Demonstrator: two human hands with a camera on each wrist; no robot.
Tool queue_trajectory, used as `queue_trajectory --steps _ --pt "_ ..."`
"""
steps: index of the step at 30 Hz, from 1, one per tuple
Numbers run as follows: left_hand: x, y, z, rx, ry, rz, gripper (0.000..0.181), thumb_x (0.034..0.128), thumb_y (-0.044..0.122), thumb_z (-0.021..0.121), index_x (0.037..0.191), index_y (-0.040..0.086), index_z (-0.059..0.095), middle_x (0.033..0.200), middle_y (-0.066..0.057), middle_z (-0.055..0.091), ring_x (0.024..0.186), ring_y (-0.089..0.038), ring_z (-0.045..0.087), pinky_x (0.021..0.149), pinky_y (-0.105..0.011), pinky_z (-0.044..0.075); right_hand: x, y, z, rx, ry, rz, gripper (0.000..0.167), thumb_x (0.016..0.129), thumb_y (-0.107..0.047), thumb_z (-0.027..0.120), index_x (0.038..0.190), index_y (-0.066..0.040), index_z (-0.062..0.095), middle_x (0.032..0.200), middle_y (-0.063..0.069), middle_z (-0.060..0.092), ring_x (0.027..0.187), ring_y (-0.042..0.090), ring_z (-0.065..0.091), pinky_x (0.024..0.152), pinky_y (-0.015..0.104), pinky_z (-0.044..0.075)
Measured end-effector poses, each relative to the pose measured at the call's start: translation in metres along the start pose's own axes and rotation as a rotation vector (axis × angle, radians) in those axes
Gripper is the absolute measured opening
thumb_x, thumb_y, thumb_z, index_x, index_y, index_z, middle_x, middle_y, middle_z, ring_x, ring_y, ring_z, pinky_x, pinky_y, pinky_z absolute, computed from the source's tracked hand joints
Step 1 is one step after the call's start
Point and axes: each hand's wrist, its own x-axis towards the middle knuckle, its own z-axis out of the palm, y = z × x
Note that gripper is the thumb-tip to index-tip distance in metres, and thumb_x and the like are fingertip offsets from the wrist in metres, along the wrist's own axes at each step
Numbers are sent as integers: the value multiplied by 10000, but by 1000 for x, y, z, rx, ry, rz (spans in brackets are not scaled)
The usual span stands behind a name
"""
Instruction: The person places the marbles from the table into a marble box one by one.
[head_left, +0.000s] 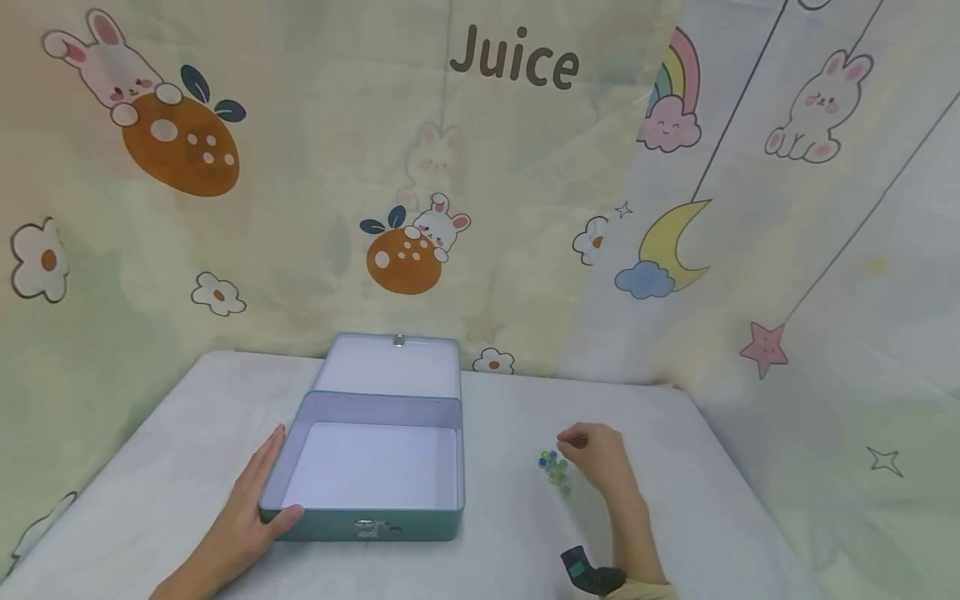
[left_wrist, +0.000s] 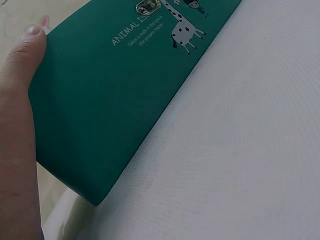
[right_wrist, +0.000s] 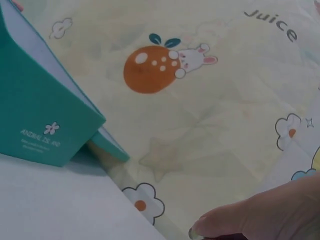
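A green tin box [head_left: 362, 523] stands with its lid [head_left: 390, 365] hinged back, showing a pale, bare inside. My left hand [head_left: 243, 504] rests against its near left corner, fingers straight along the side wall and thumb [left_wrist: 30, 50] at the front rim. To the right of the box, small blue, green and yellow glass marbles [head_left: 555, 473] lie clustered on the cloth. Just above them my right hand [head_left: 600, 457] pinches thumb and fingertips together. A small greenish glassy marble [right_wrist: 193, 233] shows at those fingertips in the right wrist view, mostly hidden.
A white cloth covers the table [head_left: 510, 417]. Behind it hangs a printed curtain [head_left: 300, 233] with rabbits, oranges and flowers. A black strapped device [head_left: 588, 572] sits at my right wrist.
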Motion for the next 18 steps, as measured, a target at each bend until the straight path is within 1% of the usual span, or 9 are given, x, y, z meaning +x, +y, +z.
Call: queue_trajectory --steps 3,6,9,12,14,18 --pt "1 -1 0 -5 -11 -23 910 827 217 644 1543 177 84 1602 -81 99 1433 22 11 1145 -525 14 0 -10 5 23 33 -42 50 829 -114 700 874 -119 722 869 10 705 837 155 638 754 342 541" --pt "1 -3 0 -12 -13 -27 901 837 233 636 1544 175 80 1601 -87 98 1440 3 14 1125 -604 26 -2 -19 10 41 51 -80 44 828 -114 706 868 -124 722 873 2 701 861 164 639 770 345 543" --pt "2 -2 -1 -14 -10 -20 897 844 269 635 1543 164 83 1598 -99 108 1436 13 24 1117 -639 35 -3 -27 16 60 43 -89 42 826 -117 713 861 -137 722 868 -14 695 865 154 635 759 323 549" --pt "2 0 -2 -14 -9 -15 891 849 291 630 1543 158 86 1594 -109 117 1426 39 28 1099 -676 48 -5 -35 22 78 23 -85 42 823 -119 718 852 -150 721 864 -24 690 864 149 632 715 291 549" --pt "1 1 -2 -13 -12 -20 889 851 292 626 1544 173 81 1596 -103 114 1414 62 22 1095 -682 47 -6 -38 24 80 18 -98 44 822 -117 718 848 -152 720 864 -25 689 867 151 632 706 285 548" --pt "0 0 0 -19 -14 -24 886 851 275 623 1544 177 80 1596 -100 111 1419 50 23 1086 -692 47 -7 -40 27 75 19 -131 55 820 -106 718 849 -153 721 866 -28 691 873 151 636 715 294 547"
